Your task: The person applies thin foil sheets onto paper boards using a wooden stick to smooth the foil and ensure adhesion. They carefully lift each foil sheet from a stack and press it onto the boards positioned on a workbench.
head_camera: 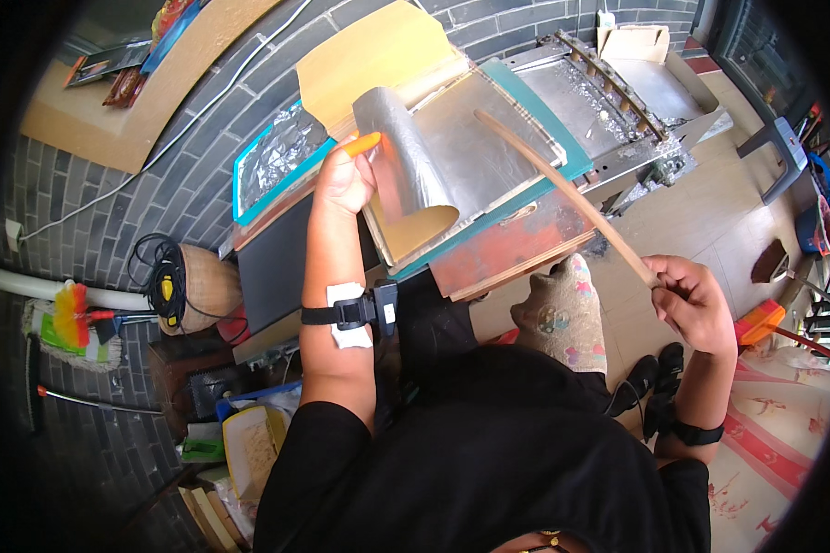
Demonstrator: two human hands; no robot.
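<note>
My left hand (349,176) wears an orange finger cot and grips the left edge of a curled silver foil sheet (408,155). Brownish yellow shows on the sheet's underside near its lower corner. Beneath and right of the curl lies a flat silver sheet (487,142), on a teal board (574,155). In my right hand (688,301) is the lower end of a long thin wooden stick (574,193). The stick slants up and left, its far tip over the flat silver sheet. Whether the tip touches the sheet I cannot tell.
Yellow paper (373,66) stands folded up behind the stack. A blue-rimmed tray (277,166) holds crumpled foil on the left. Right of the stack is a metal work surface (560,90) with silver scraps and a rail. A reddish wooden board (512,242) juts out below. A blue-grey stool (781,159) stands right.
</note>
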